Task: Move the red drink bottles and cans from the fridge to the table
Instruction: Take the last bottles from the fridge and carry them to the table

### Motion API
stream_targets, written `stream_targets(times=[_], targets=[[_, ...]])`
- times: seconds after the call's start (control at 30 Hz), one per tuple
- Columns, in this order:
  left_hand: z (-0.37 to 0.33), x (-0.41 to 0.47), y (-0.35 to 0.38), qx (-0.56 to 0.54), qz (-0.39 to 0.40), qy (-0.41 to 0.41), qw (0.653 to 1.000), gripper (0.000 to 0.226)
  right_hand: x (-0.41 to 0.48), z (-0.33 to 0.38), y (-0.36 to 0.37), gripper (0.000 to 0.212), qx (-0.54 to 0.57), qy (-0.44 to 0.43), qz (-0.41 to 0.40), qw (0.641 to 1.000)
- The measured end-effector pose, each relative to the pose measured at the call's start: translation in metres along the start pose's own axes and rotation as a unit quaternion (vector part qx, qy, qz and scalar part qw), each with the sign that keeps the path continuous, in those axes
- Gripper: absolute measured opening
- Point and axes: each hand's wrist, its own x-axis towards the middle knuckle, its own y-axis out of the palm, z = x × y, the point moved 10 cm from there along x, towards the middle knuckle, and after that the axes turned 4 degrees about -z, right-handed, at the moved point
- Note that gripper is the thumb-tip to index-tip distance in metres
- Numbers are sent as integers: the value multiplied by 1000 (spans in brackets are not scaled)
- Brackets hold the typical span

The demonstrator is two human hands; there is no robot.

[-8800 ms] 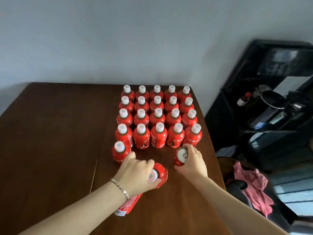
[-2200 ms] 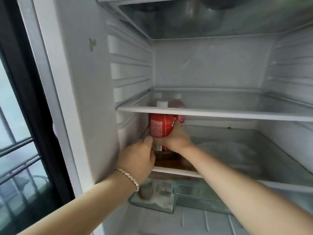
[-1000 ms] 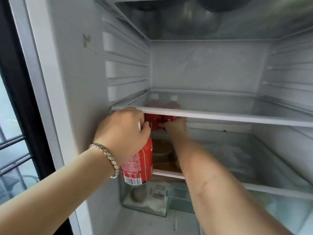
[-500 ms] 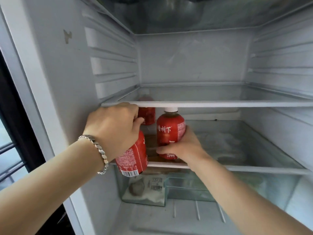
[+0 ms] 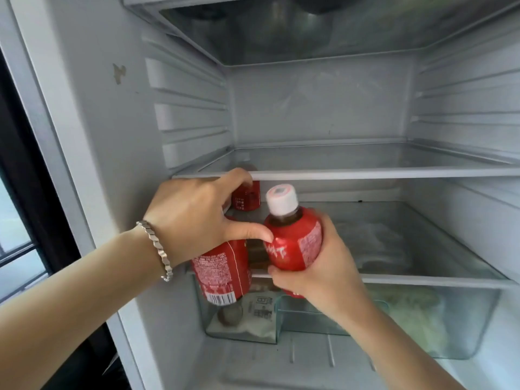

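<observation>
I face the open fridge point(image 5: 323, 108). My left hand point(image 5: 194, 215) grips the top of a red can-shaped drink point(image 5: 222, 274), which hangs in front of the lower glass shelf point(image 5: 422, 280). My right hand point(image 5: 320, 266) holds a red bottle with a white cap point(image 5: 292, 237) by its lower body, lifted off the shelf and tilted slightly. My left thumb touches that bottle's shoulder. One more red bottle point(image 5: 247, 195) stands at the shelf's back left, its top hidden behind the upper shelf rail.
The upper glass shelf point(image 5: 380, 173) runs just above my hands. A clear crisper drawer point(image 5: 422, 327) below holds wrapped food. The fridge's left wall point(image 5: 92, 122) is close beside my left arm. A dark window frame point(image 5: 25, 206) lies at far left.
My right hand has lifted the white-capped bottle off the shelf and drawn it outward toward me. My left hand, holding its red drink, has stayed in front of the shelf.
</observation>
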Motion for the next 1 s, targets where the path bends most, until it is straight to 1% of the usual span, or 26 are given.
stream_targets(times=[0.07,0.1,0.17,0.23,0.3,0.33,0.4,0.47,0.5,0.53,0.57,0.6,0.63,0.67,0.7,0.73,0.77,0.8,0.83,0.87,0.93,0.97,1.0], targets=[[-7,0,-3,-21,-2,30,999,95,-7,13,4,78,-65,-50,26,996],[-10,0,-3,-22,-1,49,999,90,-8,18,5,78,-87,-68,26,994],[-17,2,1,-24,19,73,997,89,-7,24,4,83,-128,-88,18,988],[-12,0,12,-31,69,52,996,97,-4,29,7,89,-173,-101,26,979],[-5,-9,21,-66,101,28,992,100,-4,32,13,90,-181,-102,65,976],[-5,-12,21,-80,101,26,991,94,-5,32,17,89,-178,-99,94,975],[-1,-19,21,-88,112,13,990,75,-9,32,26,85,-169,-74,178,967],[5,-24,19,-108,123,-38,986,62,-9,24,39,75,-139,-17,280,950],[10,-26,19,-115,130,-73,982,58,-6,21,46,66,-107,15,313,944],[16,-28,19,-115,137,-112,977,56,4,19,52,60,-60,39,315,946],[23,-31,18,-106,148,-152,971,53,22,12,53,59,-13,69,276,959],[29,-33,17,-95,156,-186,965,51,45,-2,52,59,8,105,214,971],[33,-34,15,-83,161,-207,962,50,66,-18,52,57,-5,143,159,977],[34,-33,13,-67,161,-214,961,50,84,-33,56,50,-37,173,128,976],[36,-32,11,-47,158,-217,962,51,98,-45,69,45,-64,195,131,970],[38,-30,10,-24,157,-219,963,53,111,-55,84,47,-85,198,144,966],[40,-29,10,-4,161,-224,961,53,122,-60,95,56,-97,197,142,965],[42,-28,11,9,168,-228,959,53,133,-67,103,71,-94,201,127,967],[42,-26,13,15,174,-229,957,53,141,-71,109,86,-74,208,111,969],[42,-25,14,22,177,-226,958,53,151,-73,115,97,-49,204,97,973],[43,-23,12,36,172,-217,960,53,175,-87,124,112,-2,189,65,980],[43,-24,11,39,174,-217,960,54,188,-98,127,117,7,183,47,982],[42,-26,11,41,179,-217,959,56,198,-108,129,114,14,175,33,984]])
